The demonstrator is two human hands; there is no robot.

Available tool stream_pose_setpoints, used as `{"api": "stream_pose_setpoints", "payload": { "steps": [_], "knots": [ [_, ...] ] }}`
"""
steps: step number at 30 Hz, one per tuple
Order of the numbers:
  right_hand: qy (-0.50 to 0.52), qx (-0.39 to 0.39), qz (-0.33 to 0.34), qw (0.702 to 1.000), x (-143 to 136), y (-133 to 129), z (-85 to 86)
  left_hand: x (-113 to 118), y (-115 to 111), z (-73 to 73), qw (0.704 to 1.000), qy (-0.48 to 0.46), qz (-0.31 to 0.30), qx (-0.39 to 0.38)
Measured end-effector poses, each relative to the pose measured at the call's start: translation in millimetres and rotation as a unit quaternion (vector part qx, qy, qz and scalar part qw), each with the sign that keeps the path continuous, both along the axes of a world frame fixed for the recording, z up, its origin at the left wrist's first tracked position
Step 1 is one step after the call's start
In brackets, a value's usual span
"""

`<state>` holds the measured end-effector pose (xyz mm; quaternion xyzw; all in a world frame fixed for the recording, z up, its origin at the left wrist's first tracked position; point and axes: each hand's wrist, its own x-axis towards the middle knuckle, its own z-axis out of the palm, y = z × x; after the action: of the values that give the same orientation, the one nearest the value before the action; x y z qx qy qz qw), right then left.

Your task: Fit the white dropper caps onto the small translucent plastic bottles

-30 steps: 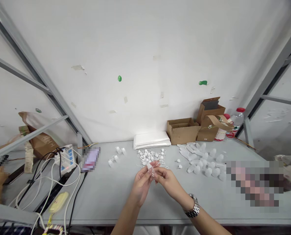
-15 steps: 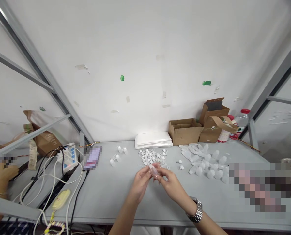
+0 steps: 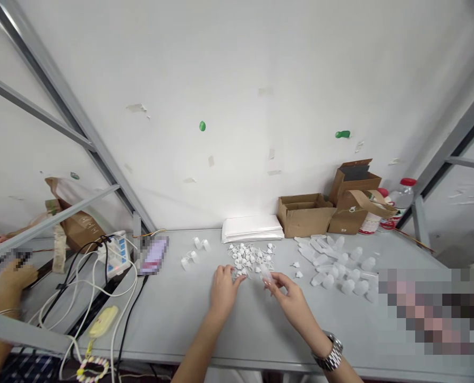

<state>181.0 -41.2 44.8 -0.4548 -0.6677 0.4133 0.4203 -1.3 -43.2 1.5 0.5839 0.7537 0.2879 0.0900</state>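
Observation:
My left hand (image 3: 223, 290) is at the near left edge of a pile of small white looped parts (image 3: 251, 256), fingers bent and closed on something too small to make out. My right hand (image 3: 285, 292), with a metal watch at the wrist, pinches a translucent piece (image 3: 266, 273) at the pile's near right edge. Two small white parts (image 3: 296, 264) lie apart, right of the pile. Farther right is a spread of translucent rounded pieces (image 3: 340, 266). Several white curved pieces (image 3: 195, 252) sit left of the pile.
White sheets (image 3: 253, 229) and an open cardboard box (image 3: 305, 215) stand against the wall. Bags and a red-capped bottle (image 3: 403, 198) are back right. At left are a phone (image 3: 154, 255), power strip (image 3: 115, 254), cables, and another person's hand (image 3: 16, 276).
My hands have moved apart: the left went to the pile's left edge, the right shifted right with the translucent piece. The view has shifted slightly.

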Motion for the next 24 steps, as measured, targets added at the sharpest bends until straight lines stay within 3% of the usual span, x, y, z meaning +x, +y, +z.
{"api": "stream_pose_setpoints", "payload": {
  "steps": [4, 7, 13, 19, 21, 24],
  "knots": [
    [-0.017, 0.005, -0.008, 1.0, -2, -2, -2.1, 5, 10, -4.5, 0.997, 0.078, -0.011, -0.003],
    [-0.01, -0.016, -0.024, 1.0, -2, -13, 2.7, 6, 13, -5.6, 0.997, 0.079, -0.018, 0.0],
    [0.038, -0.062, 0.002, 0.997, -5, -45, 14.3, 3, 11, 1.9, 0.998, -0.018, -0.031, 0.052],
    [0.046, -0.082, 0.005, 0.996, -8, -42, 8.3, 1, 10, 11.7, 0.982, -0.161, -0.022, 0.095],
    [0.05, -0.093, 0.008, 0.994, -9, -39, 6.5, 5, 6, 19.6, 0.953, -0.28, -0.013, 0.112],
    [0.059, -0.1, 0.027, 0.993, -11, -39, 7.4, 16, -6, 38.0, 0.841, -0.535, -0.016, 0.083]
  ]
}}
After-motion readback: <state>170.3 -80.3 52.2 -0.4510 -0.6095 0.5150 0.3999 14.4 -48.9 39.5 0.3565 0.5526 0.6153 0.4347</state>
